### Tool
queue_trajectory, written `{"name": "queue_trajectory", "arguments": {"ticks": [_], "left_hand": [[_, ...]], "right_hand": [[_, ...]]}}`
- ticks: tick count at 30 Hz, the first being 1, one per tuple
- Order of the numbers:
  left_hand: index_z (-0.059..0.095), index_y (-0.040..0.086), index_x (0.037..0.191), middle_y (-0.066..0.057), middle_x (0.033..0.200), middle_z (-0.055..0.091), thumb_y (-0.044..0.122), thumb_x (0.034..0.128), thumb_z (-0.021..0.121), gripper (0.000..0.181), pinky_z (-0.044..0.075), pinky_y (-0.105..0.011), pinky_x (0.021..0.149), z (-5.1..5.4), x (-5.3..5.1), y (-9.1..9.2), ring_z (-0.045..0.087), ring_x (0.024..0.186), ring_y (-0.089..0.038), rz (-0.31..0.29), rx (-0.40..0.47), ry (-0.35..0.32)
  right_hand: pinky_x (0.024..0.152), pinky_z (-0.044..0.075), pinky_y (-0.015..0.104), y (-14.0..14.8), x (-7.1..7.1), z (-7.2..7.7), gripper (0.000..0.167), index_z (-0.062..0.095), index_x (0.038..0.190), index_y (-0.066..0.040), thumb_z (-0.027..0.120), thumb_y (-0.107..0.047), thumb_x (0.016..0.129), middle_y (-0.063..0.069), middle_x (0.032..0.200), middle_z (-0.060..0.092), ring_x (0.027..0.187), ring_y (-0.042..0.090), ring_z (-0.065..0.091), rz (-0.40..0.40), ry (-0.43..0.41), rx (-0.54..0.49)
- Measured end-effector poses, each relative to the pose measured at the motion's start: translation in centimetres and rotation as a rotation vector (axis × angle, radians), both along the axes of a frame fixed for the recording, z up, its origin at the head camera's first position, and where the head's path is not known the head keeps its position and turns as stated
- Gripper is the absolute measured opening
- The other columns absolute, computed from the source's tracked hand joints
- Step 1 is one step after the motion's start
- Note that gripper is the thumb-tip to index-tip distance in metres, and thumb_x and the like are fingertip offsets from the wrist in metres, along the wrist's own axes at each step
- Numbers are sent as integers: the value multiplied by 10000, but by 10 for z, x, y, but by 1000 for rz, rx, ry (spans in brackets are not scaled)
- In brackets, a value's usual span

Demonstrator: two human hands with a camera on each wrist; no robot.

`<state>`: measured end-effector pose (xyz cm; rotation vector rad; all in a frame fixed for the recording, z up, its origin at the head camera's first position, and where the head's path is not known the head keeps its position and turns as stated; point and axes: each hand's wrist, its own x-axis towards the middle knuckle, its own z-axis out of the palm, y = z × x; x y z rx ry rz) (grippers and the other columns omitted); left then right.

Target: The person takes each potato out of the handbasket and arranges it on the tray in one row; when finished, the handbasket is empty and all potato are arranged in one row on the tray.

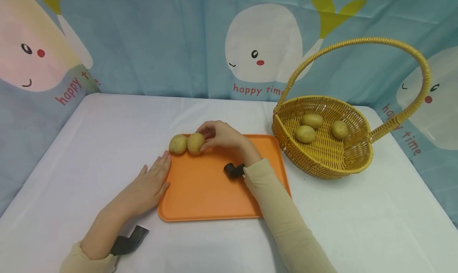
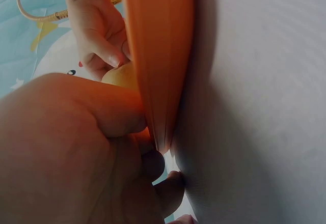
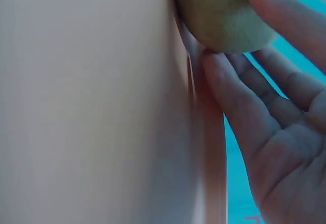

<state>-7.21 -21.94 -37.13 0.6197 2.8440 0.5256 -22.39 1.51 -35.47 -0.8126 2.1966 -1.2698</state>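
Note:
On the orange tray (image 1: 204,189), two potatoes lie side by side in the back left corner: the left one (image 1: 177,144) and the right one (image 1: 196,143). My right hand (image 1: 223,135) pinches the right potato between thumb and fingers; the right wrist view shows that potato (image 3: 224,15) at the fingertips of the hand (image 3: 285,127). Along the tray's left edge rests my left hand (image 1: 148,187), its fingers extended and touching the rim. The left wrist view has this hand (image 2: 76,142) against the tray's side (image 2: 160,56).
A golden wicker basket (image 1: 322,171) with a tall handle stands right of the tray, holding three potatoes (image 1: 305,134). Black wrist devices sit at both wrists, the left one (image 1: 129,241) near the table's front. A blue curtain (image 1: 161,46) with printed whales hangs behind the white table (image 1: 118,133).

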Motion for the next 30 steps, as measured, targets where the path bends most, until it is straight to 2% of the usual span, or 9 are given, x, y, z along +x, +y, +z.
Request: {"name": "queue_trajectory", "arguments": {"ticks": [4,15,30], "left_hand": [[168,-97,1461,-254,1536,103,182,973,460,633,152,-679,1022,0,0,0,156,1382,-442,-1,1,-1],[194,-103,1453,-260,1530,131,175,972,474,622,169,-675,1022,1,1,1,184,1374,-445,-1,-9,22],[199,-107,1450,-262,1527,135,167,971,472,616,169,-678,1020,1,2,2,186,1372,-449,1,-4,26]], "right_hand": [[832,482,206,-1,0,0,395,668,1091,-48,812,-57,723,42,1028,679,950,120,625,-37,49,-2],[830,487,182,-2,-5,-3,367,682,1085,-33,791,-17,735,59,1012,689,942,121,632,-79,92,-43],[868,485,219,3,-8,-9,412,639,1166,5,759,-11,772,115,1126,662,1005,171,639,-74,9,-106]]}}
